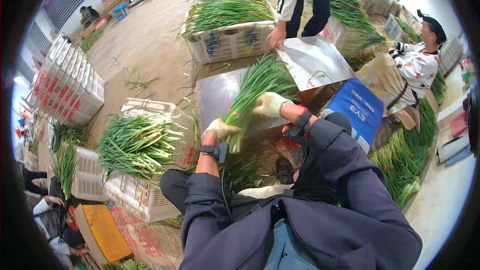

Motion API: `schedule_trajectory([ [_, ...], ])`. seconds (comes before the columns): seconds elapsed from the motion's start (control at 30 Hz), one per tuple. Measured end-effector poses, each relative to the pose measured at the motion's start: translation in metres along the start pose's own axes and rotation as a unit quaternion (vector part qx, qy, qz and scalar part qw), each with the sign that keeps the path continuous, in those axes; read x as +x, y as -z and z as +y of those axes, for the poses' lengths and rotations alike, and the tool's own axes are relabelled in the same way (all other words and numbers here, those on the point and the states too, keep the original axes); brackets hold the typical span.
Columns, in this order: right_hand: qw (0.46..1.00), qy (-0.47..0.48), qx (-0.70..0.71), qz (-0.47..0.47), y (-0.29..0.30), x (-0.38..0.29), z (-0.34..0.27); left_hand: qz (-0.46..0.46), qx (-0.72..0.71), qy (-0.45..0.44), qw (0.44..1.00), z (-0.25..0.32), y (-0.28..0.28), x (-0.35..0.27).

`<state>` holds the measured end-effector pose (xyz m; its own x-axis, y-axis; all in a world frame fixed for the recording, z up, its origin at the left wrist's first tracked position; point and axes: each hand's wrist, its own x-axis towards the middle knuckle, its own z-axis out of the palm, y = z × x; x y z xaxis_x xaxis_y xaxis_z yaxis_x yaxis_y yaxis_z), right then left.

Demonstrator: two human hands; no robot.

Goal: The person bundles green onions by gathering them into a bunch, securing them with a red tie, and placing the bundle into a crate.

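A large bunch of long green stalks, probably garlic chives or scallions (255,82), slants over a grey metal sheet (212,88), with a red tie around its lower part. My left hand (221,129), in a pale glove, is closed around the bunch near its cut ends. Slightly blurred, my right hand (270,105), gloved too, lies against the bunch's right side above the tie; whether its fingers grip cannot be told. Loose stalks (140,142) are heaped on a white plastic crate to my left. Red ties (288,142) lie below my right wrist.
A full white crate (234,41) stands ahead, beside a standing person (305,3) touching another metal sheet (315,60). A seated person (416,63) handles greens at the right. A blue printed bag (356,108) lies nearby. Stacked crates (69,82) stand left.
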<state>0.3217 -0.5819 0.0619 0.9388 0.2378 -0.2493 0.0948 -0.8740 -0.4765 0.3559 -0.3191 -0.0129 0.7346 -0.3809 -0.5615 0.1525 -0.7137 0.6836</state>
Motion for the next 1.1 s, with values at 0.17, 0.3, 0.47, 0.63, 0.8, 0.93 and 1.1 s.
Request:
schedule_trajectory([
  [0.17, 0.968, -0.039, 0.198, -0.152, -0.047, 0.012, -0.036, -0.011, -0.258, 0.010, 0.966, -0.095, 0.008, -0.004],
  [0.3, 0.972, -0.084, 0.155, -0.158, -0.094, 0.020, -0.005, -0.032, -0.280, 0.035, 0.959, -0.064, -0.011, 0.002],
  [0.47, 0.992, -0.105, -0.017, -0.067, -0.131, 0.030, 0.026, 0.149, 0.033, -0.004, 0.988, -0.028, -0.009, -0.007],
  [0.63, 0.973, -0.200, 0.070, 0.093, -0.133, 0.040, 0.024, 0.262, 0.172, 0.046, 0.949, 0.022, -0.024, -0.046],
  [0.8, 0.984, -0.090, 0.085, 0.131, -0.123, 0.049, 0.075, 0.289, 0.249, 0.107, 0.918, 0.045, -0.066, -0.008],
  [0.93, 0.845, -0.236, 0.365, 0.311, -0.048, 0.059, 0.096, 0.254, 0.198, 0.100, 0.941, 0.004, -0.044, -0.011],
  [1.1, 0.968, 0.127, 0.008, -0.219, -0.019, 0.028, 0.079, 0.260, 0.189, 0.070, 0.944, 0.020, -0.047, -0.011],
])
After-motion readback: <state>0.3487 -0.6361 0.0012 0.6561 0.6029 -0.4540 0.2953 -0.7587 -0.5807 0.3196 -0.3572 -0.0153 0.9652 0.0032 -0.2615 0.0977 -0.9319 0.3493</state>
